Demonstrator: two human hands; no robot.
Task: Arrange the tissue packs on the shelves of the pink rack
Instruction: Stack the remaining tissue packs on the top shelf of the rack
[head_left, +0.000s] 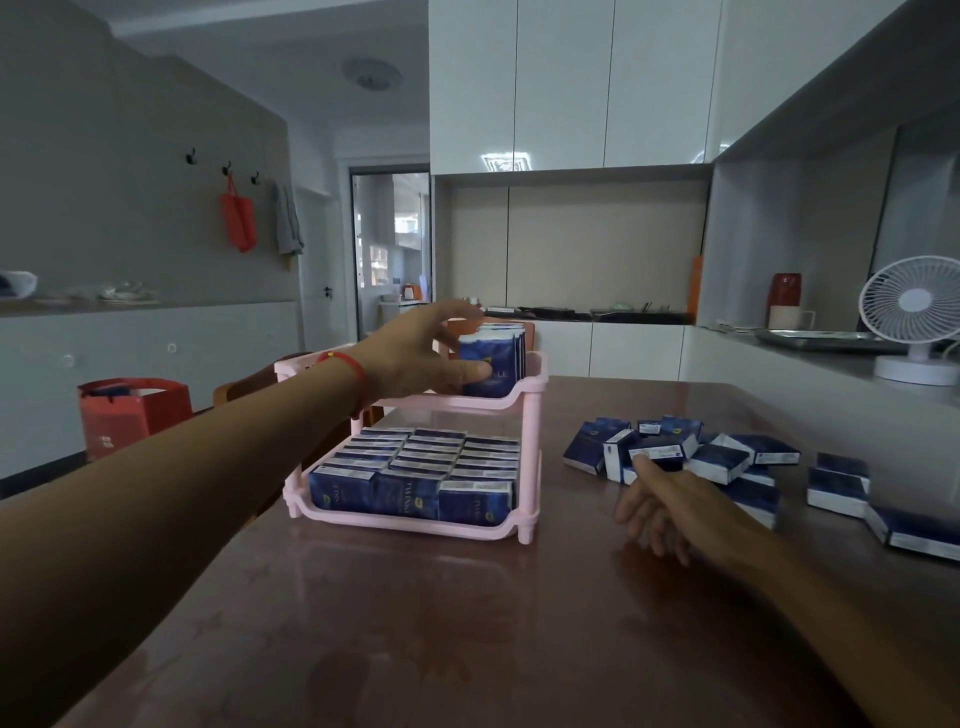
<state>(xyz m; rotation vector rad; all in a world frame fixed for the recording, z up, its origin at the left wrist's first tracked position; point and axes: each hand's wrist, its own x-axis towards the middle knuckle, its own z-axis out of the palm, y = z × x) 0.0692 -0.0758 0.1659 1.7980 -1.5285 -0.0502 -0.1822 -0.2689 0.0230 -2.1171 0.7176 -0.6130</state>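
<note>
the left hand (415, 353) grips upright tissue packs (491, 364) on the pink rack (530, 415) top shelf; the right hand (670, 512), fingers loose and holding nothing, points at the loose packs (722, 460) on the tabletop (415, 623).

The dark brown wooden surface (467, 623) is polished and glossy, mirroring the pale pink plastic two-shelf rack (530, 441), whose moulded rails look smooth with a soft sheen. The navy blue and white tissue packs (722, 462) look wrapped in slick, faintly shiny film. The tall white cabinet doors (561, 83) are high-gloss. A white plastic desk fan (914, 312) looks matt.
</note>
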